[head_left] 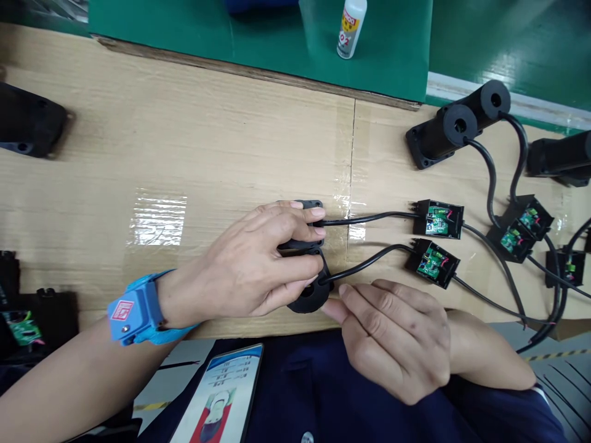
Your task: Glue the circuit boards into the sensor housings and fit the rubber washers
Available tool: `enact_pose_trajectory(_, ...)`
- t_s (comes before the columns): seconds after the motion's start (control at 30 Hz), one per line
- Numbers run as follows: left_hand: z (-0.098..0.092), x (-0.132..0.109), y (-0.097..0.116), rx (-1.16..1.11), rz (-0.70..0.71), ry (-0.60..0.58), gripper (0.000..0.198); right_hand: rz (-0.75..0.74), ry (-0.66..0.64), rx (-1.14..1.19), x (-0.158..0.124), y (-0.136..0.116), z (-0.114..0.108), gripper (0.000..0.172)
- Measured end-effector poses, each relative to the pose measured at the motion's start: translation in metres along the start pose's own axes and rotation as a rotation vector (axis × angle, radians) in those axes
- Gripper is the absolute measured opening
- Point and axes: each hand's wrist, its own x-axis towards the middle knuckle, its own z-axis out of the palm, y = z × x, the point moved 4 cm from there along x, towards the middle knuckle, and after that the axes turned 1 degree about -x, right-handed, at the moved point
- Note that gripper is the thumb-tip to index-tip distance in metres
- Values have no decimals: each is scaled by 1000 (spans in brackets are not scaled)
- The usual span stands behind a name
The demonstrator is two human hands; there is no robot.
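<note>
My left hand (258, 261), with a blue wrist strap (138, 311), lies over two black plastic housings. Its thumb and fingers close on the nearer round-ended housing (308, 303), while other fingertips rest on the farther housing (311, 204). Much of both is hidden beneath the hand. Beside the round end is my right hand (397, 338), fingers drawn together in a pinch; whatever they hold is too small or hidden to name. Black cables (369, 261) run rightward from the housings to two small black boxes with green circuit boards (431, 261) (438, 220).
More black cylindrical housings (459, 126) lie at the right, cabled to other circuit-board boxes (514, 240). Another black housing (30, 120) is at the far left. A white bottle (351, 27) stands on the green mat (392, 74). Black boxes (50, 314) sit at lower left.
</note>
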Motion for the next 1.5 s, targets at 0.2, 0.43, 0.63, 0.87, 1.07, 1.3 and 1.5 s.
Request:
enact_pose_trajectory(0.2, -2, 0, -1, -38, -34, -3, 16, 53, -4, 97, 0, -2, 4, 16)
enact_pose_trajectory(0.43, -3, 4, 2, -22, -24, 33, 24, 132, -36, 144, 4, 5, 0, 22)
enact_pose_trajectory(0.63, -15, -6, -2, 116, -88, 218, 18, 147, -5, 127, 0, 5, -4, 20)
enact_pose_trajectory(0.87, -10, -5, -21, 61, -220, 134, 48, 176, 17, 145, -5, 5, -4, 16)
enact_pose_trajectory(1.07, 4, -2, -29, -402, -454, 96, 30, 234, 53, 132, -3, 16, -5, 15)
enact_pose_trajectory(1.3, 3, 6, -29, -807, -664, 132, 23, 254, 48, 121, 0, 20, -6, 19)
enact_pose_trajectory(1.5, -1, 16, -21, -916, -686, 98, 27, 267, 109, 112, 1, 21, -7, 22)
